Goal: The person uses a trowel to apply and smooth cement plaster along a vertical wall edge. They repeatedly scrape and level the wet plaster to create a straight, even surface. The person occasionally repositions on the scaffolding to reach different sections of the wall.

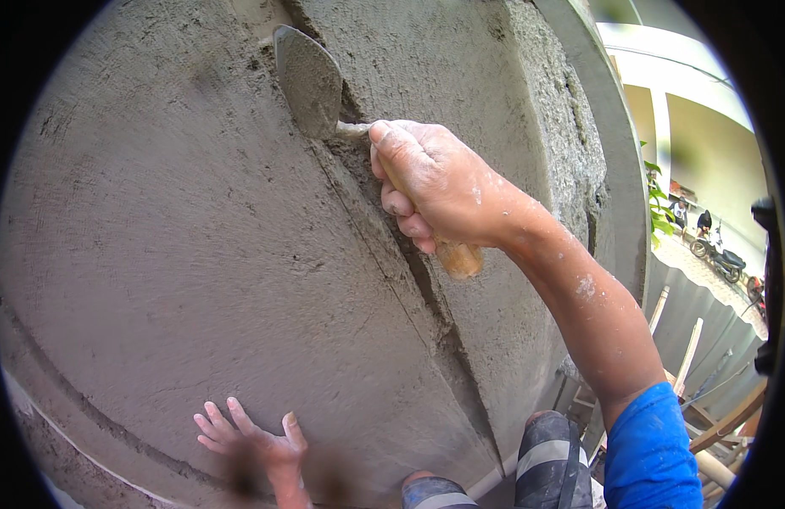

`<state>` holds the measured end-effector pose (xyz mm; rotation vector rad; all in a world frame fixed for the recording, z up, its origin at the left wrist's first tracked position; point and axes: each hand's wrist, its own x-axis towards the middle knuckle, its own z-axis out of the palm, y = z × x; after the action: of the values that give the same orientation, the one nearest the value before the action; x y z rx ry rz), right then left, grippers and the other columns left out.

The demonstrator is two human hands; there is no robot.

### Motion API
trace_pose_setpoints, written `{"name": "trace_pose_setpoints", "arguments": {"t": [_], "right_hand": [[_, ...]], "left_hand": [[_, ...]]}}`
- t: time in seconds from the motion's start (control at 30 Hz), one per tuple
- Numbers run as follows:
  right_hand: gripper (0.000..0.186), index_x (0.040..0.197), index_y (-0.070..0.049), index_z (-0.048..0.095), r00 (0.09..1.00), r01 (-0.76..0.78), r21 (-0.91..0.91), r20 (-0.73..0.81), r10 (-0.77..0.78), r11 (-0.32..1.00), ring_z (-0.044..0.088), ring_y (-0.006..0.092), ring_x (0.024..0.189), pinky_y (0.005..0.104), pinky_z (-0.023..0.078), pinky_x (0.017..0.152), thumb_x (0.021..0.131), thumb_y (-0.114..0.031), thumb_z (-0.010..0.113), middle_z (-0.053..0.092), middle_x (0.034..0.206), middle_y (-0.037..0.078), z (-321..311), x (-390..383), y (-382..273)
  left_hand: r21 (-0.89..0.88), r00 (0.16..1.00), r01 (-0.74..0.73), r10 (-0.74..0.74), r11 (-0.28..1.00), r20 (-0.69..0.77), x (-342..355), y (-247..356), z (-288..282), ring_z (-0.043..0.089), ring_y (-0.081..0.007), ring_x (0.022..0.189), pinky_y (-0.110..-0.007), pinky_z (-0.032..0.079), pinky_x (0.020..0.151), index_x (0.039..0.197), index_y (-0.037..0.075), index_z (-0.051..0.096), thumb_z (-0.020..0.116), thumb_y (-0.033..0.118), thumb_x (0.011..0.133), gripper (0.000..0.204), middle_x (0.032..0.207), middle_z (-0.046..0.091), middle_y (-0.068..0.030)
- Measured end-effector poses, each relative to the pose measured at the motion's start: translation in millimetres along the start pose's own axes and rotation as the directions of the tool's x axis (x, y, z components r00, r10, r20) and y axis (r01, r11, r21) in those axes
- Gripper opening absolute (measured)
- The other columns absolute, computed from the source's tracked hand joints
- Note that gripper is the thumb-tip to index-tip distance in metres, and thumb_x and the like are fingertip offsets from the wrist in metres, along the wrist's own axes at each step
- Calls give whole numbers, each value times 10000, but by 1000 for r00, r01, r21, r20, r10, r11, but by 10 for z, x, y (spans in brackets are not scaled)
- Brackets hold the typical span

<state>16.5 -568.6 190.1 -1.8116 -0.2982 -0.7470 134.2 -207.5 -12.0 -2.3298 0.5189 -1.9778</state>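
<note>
My right hand (430,182) is wrapped round the wooden handle of a trowel (309,81), with the handle's rounded end showing below the fist. The trowel's grey, mortar-smeared blade lies at the upper part of a long groove (426,280) that runs diagonally through the grey cement plaster (214,212). Lower down, my left hand (257,437) has its fingers spread over the plaster and holds nothing; whether the palm presses on it I cannot tell. Pale cement specks cover both hands and the right forearm.
Rough, crumbly plaster (570,119) borders the right edge of the surface. My knees (549,462) are close at the bottom. Wooden poles (689,356) and corrugated sheeting (706,322) stand at the lower right. Farther off, a motorcycle (721,259) is parked beside a pale building.
</note>
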Motion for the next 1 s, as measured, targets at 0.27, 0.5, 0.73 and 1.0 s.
{"name": "trace_pose_setpoints", "arguments": {"t": [0.27,0.5,0.73,1.0], "right_hand": [[436,907,4,520,998,-39,-73,-53,36,997,563,135,476,308,509,433,1098,-367,394,530,677,64,36,31,199],[451,965,45,538,994,-98,-100,-51,93,990,585,160,484,322,523,440,1092,-371,416,533,680,73,12,-232,225],[434,895,-40,494,1000,-23,118,7,22,993,494,97,487,291,482,445,1091,-404,362,486,644,4,-77,-123,122],[448,920,-7,529,999,-44,-19,4,44,999,539,123,498,313,495,457,1095,-390,376,512,633,37,-9,-171,143]], "left_hand": [[19,1000,-2,1,1000,20,-12,-6,-2,122,-425,1550,-704,47,1192,1599,144,248,433,631,969,818,1658,215,-170],[12,1000,-12,11,1000,6,-4,-15,-2,129,-428,1547,-694,58,1197,1593,148,254,419,650,972,816,1654,219,-169],[13,1000,-5,5,1000,-3,11,5,-12,133,-425,1547,-693,62,1196,1589,151,261,403,659,978,807,1651,226,-166],[11,1000,1,-1,1000,-14,8,19,19,130,-418,1549,-694,47,1197,1594,151,246,405,651,978,810,1658,211,-166]]}}
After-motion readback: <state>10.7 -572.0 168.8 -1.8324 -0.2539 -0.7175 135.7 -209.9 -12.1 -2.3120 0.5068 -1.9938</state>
